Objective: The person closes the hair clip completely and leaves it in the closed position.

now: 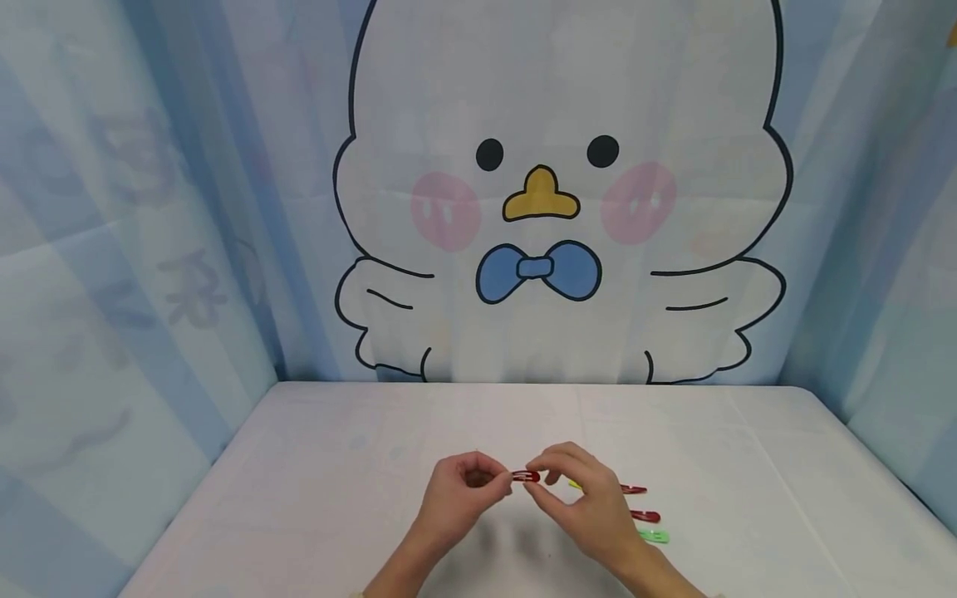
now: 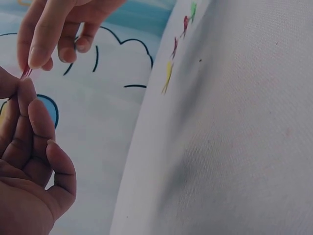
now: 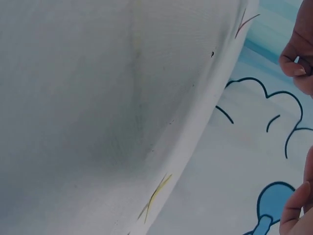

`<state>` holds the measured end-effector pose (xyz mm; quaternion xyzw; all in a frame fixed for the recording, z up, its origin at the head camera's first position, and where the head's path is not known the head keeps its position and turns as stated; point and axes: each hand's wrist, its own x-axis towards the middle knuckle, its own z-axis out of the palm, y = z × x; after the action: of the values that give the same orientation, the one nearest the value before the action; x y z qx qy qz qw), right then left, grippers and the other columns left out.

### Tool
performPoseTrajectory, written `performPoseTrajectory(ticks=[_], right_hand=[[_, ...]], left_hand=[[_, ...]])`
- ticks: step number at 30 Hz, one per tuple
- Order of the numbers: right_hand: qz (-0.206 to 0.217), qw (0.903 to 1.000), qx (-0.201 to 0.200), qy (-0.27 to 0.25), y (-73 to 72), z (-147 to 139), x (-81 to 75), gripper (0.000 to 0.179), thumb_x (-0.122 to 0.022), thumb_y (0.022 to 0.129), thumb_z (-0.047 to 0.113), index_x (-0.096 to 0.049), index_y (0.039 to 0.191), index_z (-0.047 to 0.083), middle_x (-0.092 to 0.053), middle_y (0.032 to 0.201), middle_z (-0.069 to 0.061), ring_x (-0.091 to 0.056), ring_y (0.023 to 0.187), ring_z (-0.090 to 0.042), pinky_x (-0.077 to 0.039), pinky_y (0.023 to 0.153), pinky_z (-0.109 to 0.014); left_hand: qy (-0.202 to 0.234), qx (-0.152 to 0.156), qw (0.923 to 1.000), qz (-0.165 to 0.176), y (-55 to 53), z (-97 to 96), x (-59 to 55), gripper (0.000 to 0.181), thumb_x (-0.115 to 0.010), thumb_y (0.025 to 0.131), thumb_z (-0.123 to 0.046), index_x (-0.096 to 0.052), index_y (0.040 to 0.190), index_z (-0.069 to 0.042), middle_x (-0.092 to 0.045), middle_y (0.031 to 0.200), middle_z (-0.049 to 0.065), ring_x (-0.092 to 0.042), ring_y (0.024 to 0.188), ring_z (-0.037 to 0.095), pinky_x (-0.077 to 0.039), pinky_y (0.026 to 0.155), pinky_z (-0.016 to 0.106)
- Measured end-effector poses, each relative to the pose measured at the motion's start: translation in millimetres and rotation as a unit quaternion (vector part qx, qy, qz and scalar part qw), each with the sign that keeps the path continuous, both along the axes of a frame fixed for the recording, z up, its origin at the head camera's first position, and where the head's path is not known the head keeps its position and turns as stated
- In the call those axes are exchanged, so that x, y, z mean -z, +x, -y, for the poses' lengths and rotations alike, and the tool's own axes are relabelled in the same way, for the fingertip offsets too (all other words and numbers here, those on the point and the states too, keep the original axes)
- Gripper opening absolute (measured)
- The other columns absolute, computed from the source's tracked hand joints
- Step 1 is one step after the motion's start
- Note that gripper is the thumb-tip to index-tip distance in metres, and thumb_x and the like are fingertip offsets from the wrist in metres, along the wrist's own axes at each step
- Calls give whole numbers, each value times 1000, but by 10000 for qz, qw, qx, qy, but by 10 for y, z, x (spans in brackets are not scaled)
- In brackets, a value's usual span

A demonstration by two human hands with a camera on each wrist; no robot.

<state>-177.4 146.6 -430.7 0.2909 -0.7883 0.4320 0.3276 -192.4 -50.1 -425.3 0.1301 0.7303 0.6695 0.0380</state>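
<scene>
A small red snap hair clip (image 1: 526,476) is held in the air above the table between both hands. My left hand (image 1: 465,492) pinches its left end between thumb and forefinger. At the clip's other end, my right hand (image 1: 586,502) has its thumb and forefinger on the edges. Only a thin sliver of the clip shows in the left wrist view, between the fingertips of both hands. In the right wrist view the hands are cut off at the right edge, and the held clip is out of sight.
Partly behind the right hand lie a yellow hair clip (image 2: 168,76), two red ones, a farther (image 1: 635,490) and a nearer red clip (image 1: 647,516), and a green clip (image 1: 655,536). Another red clip (image 3: 244,25) lies on the white table (image 1: 336,465). A printed curtain (image 1: 561,332) hangs behind.
</scene>
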Motion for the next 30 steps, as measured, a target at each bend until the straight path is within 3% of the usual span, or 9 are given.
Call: performPoseTrajectory(ticks=[6, 11, 30], right_hand=[[-286, 9996, 44, 46, -2, -21, 1, 36, -88, 72, -3, -74, 95, 20, -66, 95, 9, -61, 76, -11, -47, 72, -22], [80, 9998, -49, 194, 0, -42, 4, 34, -87, 73, -3, -74, 96, 19, -67, 96, 12, -61, 77, -9, -52, 71, -30], [734, 9968, 202, 241, -18, -156, 34, 32, -86, 76, 0, -74, 98, 20, -68, 94, 14, -61, 77, -7, -54, 70, -33]], left_hand=[[-7, 238, 9997, -75, -9, 28, 4, 14, -74, 91, -11, -71, 98, 1, -71, 86, 5, -63, 77, 15, -52, 69, 24], [-242, 405, 9987, -170, -19, 57, 17, 11, -74, 91, -11, -71, 95, -1, -70, 85, 3, -63, 76, 16, -51, 69, 24], [-274, 229, 9993, -123, -85, 123, 49, 12, -73, 92, -11, -70, 97, 0, -71, 87, 4, -64, 80, 18, -53, 72, 25]])
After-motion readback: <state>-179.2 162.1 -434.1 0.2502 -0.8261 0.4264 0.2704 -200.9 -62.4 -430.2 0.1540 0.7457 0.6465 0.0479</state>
